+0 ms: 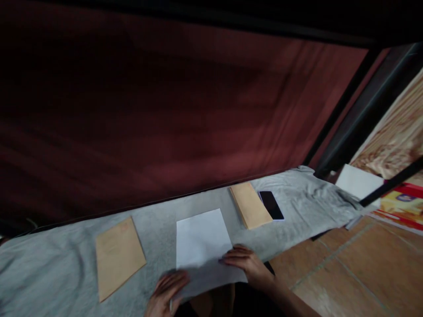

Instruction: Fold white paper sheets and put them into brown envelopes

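A white sheet of paper (203, 235) lies in front of me on a grey cloth. Its near part, in shadow, bends up toward me over the edge. My left hand (167, 290), slightly blurred, grips the near left side, thumb below and fingers curled over. On the right side of the sheet, my right hand (246, 264) holds the paper with its fingers bent onto the surface. A single brown envelope (119, 255) rests to the left of the sheet. To the right sits a stack of brown envelopes (251, 204).
A dark phone (271, 205) lies beside the stack. The grey cloth (158, 235) covers a narrow surface against a dark red panel (198, 119). At right are a black frame bar (342, 105), a white box (358, 182), a colourful red carton (403, 204) and the tiled floor (346, 268).
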A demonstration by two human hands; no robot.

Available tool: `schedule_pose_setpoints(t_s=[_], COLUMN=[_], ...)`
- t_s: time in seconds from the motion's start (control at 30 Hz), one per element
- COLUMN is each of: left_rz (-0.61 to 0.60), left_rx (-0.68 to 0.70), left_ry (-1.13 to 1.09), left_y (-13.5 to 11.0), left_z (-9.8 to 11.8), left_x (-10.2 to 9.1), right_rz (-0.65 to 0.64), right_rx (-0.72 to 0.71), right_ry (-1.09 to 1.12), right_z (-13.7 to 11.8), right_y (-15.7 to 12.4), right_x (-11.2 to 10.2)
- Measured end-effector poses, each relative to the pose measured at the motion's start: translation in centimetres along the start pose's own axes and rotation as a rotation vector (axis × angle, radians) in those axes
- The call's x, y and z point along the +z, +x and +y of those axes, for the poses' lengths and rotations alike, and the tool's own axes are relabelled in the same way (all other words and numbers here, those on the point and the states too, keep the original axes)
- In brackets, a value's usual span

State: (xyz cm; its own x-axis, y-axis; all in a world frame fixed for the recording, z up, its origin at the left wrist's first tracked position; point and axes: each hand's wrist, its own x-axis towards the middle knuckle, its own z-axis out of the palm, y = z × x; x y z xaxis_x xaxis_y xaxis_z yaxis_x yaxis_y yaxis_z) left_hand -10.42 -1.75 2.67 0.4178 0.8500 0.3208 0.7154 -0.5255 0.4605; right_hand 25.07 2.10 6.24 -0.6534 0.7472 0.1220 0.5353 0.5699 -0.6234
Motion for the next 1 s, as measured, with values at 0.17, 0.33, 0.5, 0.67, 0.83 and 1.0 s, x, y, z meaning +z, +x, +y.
schedule_pose_setpoints(t_s=[0.17,0.33,0.5,0.67,0.83,1.0], left_rz=[0.151,0.134,0.159,0.253,0.341,0.319], left_rx=[-0.2,-0.239,-0.465,-0.603,-0.657,-0.688], left_ry=[-0.163,-0.269,-0.317,-0.29,-0.269,-0.222], left_y=[0.0,0.9,2.4,4.4,5.3,5.6], left_z=[-0.1,-0.7,-0.5,0.0,0.1,0.2], left_x=[-0.2,0.2,0.1,0.5,1.4,1.8], right_rz=[0.05,0.057,0.13,0.319,0.428,0.486], right_rx=[0.037,0.002,0.171,0.369,0.414,0.452], right_ry=[-0.013,0.082,0.213,0.181,0.144,-0.047], right_z=[-0.1,1.3,2.2,3.2,3.8,3.7], right_y=[0.6,1.4,2.3,3.1,3.9,4.7], right_x=[-0.4,0.2,1.2,3.0,4.3,5.3])
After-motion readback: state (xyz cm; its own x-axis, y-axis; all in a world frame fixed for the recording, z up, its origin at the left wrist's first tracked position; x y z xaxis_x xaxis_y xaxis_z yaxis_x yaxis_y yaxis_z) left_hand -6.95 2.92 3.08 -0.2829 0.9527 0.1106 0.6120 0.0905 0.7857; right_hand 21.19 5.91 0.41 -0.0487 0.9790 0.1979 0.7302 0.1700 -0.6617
